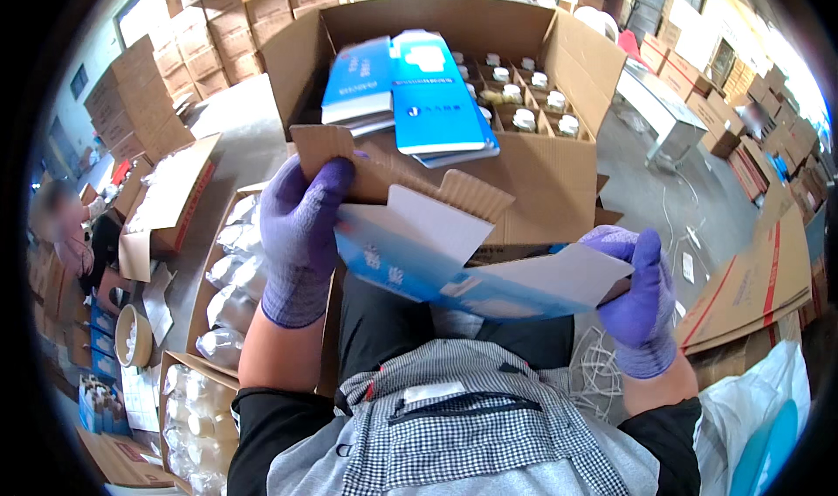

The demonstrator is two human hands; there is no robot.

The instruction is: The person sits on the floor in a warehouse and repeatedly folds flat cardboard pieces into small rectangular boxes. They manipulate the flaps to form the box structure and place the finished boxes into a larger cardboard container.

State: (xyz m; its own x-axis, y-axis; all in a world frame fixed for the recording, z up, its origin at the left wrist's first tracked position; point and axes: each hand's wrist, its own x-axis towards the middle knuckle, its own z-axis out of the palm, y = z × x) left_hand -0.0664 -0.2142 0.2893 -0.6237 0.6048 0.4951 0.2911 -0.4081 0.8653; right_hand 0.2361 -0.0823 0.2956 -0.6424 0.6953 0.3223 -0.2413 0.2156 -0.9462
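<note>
A flat, unfolded blue-and-white paperboard carton [454, 265] is gripped at both ends: the left hand [301, 234], in a purple knit glove, is closed over its upper left corner, with a brown corrugated cardboard insert [393, 177] pinched against it, while the right hand [637, 295], gloved alike, is clamped on the carton's far right edge. The carton is held spread between the two hands, apparently so that its panels can be squared up; it is carried in the air above the lap, not rested on anything.

Just behind the carton, a large open brown cardboard shipping box [541, 173] is seen. Inside that box, on its right side, white-capped jars [524, 95] are seated in cardboard dividers, presumably to keep them apart. On its left side, a stack of flat blue-and-white cartons [410, 95] is laid across the dividers, within easy reach. To the left of the shipping box, lower boxes of clear plastic-wrapped items [231, 278] are set on the floor.
</note>
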